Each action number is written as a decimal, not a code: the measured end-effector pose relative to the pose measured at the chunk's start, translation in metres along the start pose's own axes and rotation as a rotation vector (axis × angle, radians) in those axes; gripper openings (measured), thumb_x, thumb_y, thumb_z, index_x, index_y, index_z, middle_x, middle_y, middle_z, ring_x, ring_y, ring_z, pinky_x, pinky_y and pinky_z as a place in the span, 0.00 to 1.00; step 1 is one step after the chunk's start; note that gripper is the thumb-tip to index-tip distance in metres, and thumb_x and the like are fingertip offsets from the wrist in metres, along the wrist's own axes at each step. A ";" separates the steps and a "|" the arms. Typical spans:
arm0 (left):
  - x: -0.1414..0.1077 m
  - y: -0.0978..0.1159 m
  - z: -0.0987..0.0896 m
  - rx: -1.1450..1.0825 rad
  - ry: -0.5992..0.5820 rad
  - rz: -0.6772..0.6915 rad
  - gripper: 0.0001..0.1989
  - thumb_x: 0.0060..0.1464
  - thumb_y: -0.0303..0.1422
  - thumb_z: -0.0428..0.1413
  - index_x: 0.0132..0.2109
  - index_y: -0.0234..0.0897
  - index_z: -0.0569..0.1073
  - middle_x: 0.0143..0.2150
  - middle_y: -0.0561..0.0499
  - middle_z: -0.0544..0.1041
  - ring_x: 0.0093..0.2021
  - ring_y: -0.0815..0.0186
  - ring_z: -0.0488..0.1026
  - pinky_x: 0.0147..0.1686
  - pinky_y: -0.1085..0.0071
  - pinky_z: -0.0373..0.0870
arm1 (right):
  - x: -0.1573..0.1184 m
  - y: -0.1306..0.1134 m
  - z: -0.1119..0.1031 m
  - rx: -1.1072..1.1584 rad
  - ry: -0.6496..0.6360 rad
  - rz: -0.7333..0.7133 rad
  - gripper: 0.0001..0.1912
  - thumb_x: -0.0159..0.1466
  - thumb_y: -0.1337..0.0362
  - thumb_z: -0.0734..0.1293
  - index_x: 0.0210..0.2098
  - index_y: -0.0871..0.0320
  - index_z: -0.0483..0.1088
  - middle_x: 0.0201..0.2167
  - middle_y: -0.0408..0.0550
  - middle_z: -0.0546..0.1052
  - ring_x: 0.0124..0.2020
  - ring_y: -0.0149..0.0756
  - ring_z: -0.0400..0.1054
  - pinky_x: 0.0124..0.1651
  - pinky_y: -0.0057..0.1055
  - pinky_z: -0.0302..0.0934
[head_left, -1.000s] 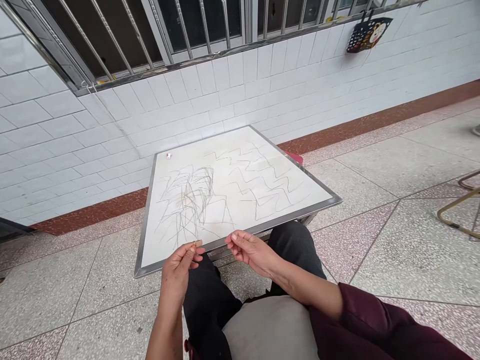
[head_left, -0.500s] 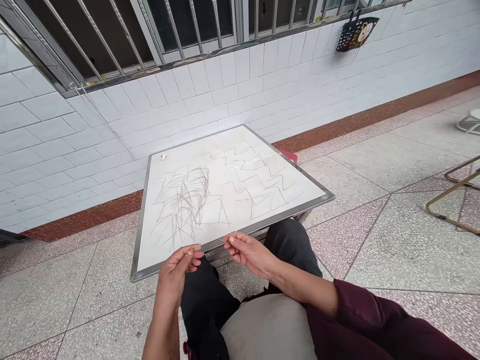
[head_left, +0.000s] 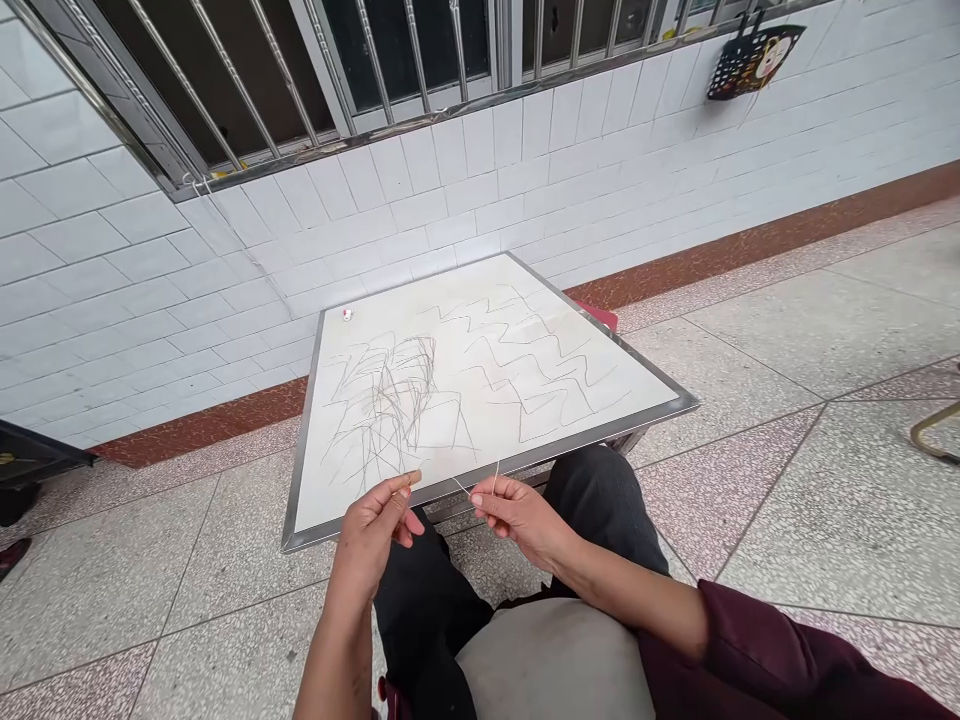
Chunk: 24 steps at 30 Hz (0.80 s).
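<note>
My left hand (head_left: 379, 522) is pinched at the near edge of the white table (head_left: 360, 308). A small tan strip (head_left: 409, 479) shows at its fingertips; whether it is held or wrapped round a finger, I cannot tell. To its right, my right hand (head_left: 517, 515) pinches a thin white thread (head_left: 496, 473). One end of the thread stands up and another points left toward my left hand, apart from it. Thin dark zigzag lines (head_left: 525, 405) cover the right of the tabletop, with a denser tangle (head_left: 397, 385) at left; drawn or lying loose, I cannot tell.
A small white and red object (head_left: 347, 315) sits at the table's far left corner. Behind stands a white tiled wall (head_left: 450, 180) with a barred window. A black basket (head_left: 754, 62) hangs there at right. My knees (head_left: 604, 500) are under the near edge.
The view has shifted, so the scene lies further right in the picture. My hands have drawn slightly apart, and more of the white thread shows at my right fingertips.
</note>
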<state>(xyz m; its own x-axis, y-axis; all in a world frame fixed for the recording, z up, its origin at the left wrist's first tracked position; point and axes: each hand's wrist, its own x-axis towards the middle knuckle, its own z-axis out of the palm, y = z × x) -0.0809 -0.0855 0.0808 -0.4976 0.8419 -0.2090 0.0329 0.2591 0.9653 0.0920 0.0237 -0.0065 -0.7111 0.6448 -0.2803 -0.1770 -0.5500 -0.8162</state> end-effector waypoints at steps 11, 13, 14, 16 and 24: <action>0.004 -0.029 0.033 -0.390 0.126 -0.003 0.28 0.49 0.49 0.62 0.51 0.33 0.77 0.38 0.42 0.80 0.32 0.67 0.71 0.29 0.73 0.69 | -0.004 -0.007 0.007 0.338 0.033 0.091 0.15 0.51 0.59 0.79 0.31 0.59 0.73 0.26 0.41 0.71 0.23 0.21 0.59 0.21 0.16 0.53; 0.004 -0.031 0.048 -0.289 0.078 0.036 0.25 0.48 0.46 0.64 0.49 0.35 0.79 0.39 0.43 0.80 0.35 0.65 0.72 0.31 0.73 0.69 | -0.006 -0.004 0.011 0.286 0.013 0.067 0.16 0.51 0.57 0.78 0.31 0.59 0.73 0.26 0.41 0.71 0.24 0.22 0.59 0.22 0.17 0.52; 0.003 -0.030 0.054 -0.244 0.074 0.062 0.23 0.48 0.45 0.64 0.48 0.36 0.79 0.39 0.44 0.81 0.36 0.65 0.72 0.32 0.73 0.68 | -0.007 -0.003 0.013 0.249 0.006 0.051 0.17 0.51 0.55 0.78 0.31 0.59 0.73 0.26 0.41 0.71 0.24 0.22 0.60 0.22 0.18 0.52; 0.003 -0.028 0.063 -0.174 0.093 0.109 0.21 0.48 0.44 0.64 0.47 0.37 0.80 0.37 0.47 0.80 0.35 0.65 0.72 0.33 0.72 0.68 | -0.010 0.000 0.018 0.162 -0.002 0.014 0.18 0.51 0.53 0.77 0.31 0.59 0.72 0.26 0.41 0.71 0.24 0.24 0.60 0.22 0.20 0.52; 0.002 -0.026 0.063 -0.051 0.186 0.181 0.19 0.48 0.41 0.63 0.45 0.35 0.80 0.24 0.54 0.74 0.27 0.68 0.69 0.33 0.71 0.68 | -0.013 0.000 0.023 -0.063 -0.097 -0.128 0.21 0.52 0.47 0.75 0.31 0.58 0.70 0.26 0.42 0.72 0.27 0.28 0.63 0.24 0.24 0.57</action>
<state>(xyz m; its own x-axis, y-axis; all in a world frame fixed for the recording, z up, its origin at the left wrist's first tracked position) -0.0279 -0.0609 0.0456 -0.6382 0.7698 -0.0044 0.0942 0.0837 0.9920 0.0854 0.0031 0.0083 -0.7485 0.6512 -0.1248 -0.2293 -0.4308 -0.8728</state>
